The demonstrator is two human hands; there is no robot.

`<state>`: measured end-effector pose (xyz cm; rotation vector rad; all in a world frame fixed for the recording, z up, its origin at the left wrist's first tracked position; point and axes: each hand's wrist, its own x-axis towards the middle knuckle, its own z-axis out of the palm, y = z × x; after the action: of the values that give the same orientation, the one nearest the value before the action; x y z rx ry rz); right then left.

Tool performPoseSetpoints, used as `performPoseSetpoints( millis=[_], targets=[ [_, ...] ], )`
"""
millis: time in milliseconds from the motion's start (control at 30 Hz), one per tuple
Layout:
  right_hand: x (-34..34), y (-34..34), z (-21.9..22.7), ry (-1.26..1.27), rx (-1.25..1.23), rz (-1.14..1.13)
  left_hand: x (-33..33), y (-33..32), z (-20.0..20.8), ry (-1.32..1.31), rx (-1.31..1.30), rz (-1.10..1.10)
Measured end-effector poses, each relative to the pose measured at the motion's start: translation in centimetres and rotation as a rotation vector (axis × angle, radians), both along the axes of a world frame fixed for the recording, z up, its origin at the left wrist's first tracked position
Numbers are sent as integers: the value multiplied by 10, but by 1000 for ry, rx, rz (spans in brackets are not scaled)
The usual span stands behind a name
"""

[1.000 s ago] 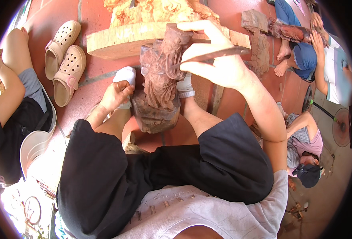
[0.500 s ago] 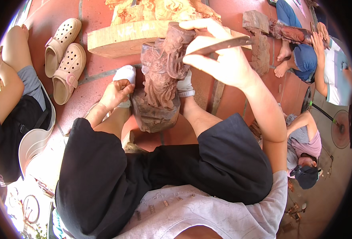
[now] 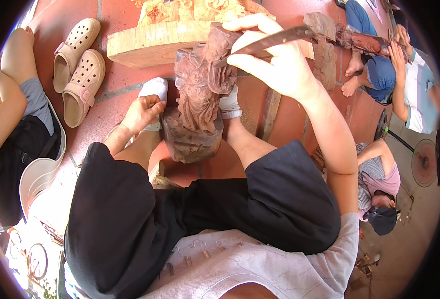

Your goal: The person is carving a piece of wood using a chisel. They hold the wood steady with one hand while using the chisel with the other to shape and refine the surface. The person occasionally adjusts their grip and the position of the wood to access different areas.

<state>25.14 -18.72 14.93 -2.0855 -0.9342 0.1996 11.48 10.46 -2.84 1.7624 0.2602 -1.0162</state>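
Note:
A reddish-brown carved wooden figure stands tilted between my feet on a rough wooden base. My right hand is closed round a flat, dark metal carving blade. The narrow end of that blade points down-left onto the figure's upper right side. Two fingers of the same hand reach the figure's top. My left hand is closed at the figure's left, just above the base; whatever is in its fingertips is hidden.
A pale carved wood block lies beyond the figure. Beige clogs rest on the tiles at left, near a seated person and a white plastic chair. At right, another person handles a reddish carving. A fan stands farther right.
My right hand has moved slightly up and left with the blade, whose lower end now reaches farther along the figure. My left hand stays by the base.

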Motion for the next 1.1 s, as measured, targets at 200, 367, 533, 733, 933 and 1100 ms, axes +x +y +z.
performPoseSetpoints(
  millis=[200, 367, 533, 733, 933, 1100],
  targets=[
    [-14, 0, 1, 192, -24, 29, -3, 1, 5, -9, -9, 27],
    [-3, 3, 4, 22, 19, 24, -2, -1, 5, 17, 9, 18],
    [-9, 3, 4, 93, -29, 76, -6, -2, 1, -19, -19, 66],
    [-6, -1, -6, 116, 68, 41, -2, 0, 4, -29, 12, 16],
    [-1, 2, 1, 128, 12, -54, -3, -1, 3, -26, -2, 33],
    [-7, 6, 6, 17, -39, 83, -6, 1, 2, -7, -31, 64]
  ],
)
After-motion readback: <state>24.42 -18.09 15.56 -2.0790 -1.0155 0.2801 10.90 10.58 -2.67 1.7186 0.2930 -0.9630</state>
